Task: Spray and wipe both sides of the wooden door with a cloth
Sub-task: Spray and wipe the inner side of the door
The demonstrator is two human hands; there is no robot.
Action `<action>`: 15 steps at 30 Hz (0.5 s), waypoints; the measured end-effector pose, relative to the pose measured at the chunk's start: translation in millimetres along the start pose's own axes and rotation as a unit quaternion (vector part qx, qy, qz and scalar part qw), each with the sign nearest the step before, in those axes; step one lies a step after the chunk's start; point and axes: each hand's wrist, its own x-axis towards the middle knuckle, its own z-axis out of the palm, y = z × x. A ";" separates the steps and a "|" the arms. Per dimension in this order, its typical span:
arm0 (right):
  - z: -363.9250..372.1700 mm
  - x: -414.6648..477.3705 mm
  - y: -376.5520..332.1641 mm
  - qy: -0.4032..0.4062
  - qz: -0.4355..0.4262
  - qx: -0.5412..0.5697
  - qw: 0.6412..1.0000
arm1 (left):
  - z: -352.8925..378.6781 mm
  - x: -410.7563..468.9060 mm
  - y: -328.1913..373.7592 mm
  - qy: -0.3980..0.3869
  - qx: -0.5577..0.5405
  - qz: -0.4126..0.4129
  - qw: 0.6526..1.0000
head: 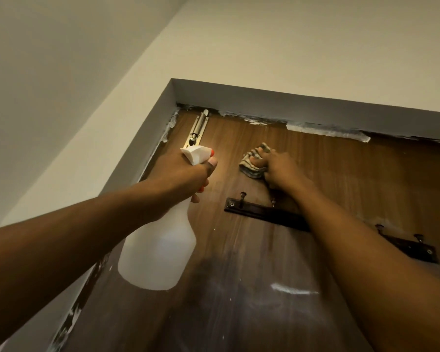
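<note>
The brown wooden door fills the lower right of the head view, seen from below toward its top edge. My left hand grips a white spray bottle by its neck, the white nozzle with an orange tip aimed at the upper door. My right hand presses a crumpled grey striped cloth flat against the door near its top. A wet sheen shows on the wood lower down.
A grey door frame with rough paint patches runs over the top and down the left side. A metal slide bolt sits at the door's top left. A dark hook rail crosses under my right arm. Cream walls surround the frame.
</note>
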 end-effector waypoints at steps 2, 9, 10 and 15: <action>6.7 7.1 -24.5 0.006 -0.028 0.031 0.999 | -7.6 2.7 -4.3 0.014 0.000 -0.002 1.000; -2.8 -18.6 -10.3 -0.062 0.016 0.094 0.994 | -19.4 2.5 -26.9 0.007 -0.014 -0.021 1.000; -4.6 -13.7 -7.4 -0.045 0.037 0.090 0.994 | -20.8 2.9 -29.7 0.005 -0.018 -0.022 1.000; 18.4 31.8 -54.1 0.074 0.055 0.071 0.993 | -34.9 7.3 -39.0 0.011 -0.007 -0.030 0.999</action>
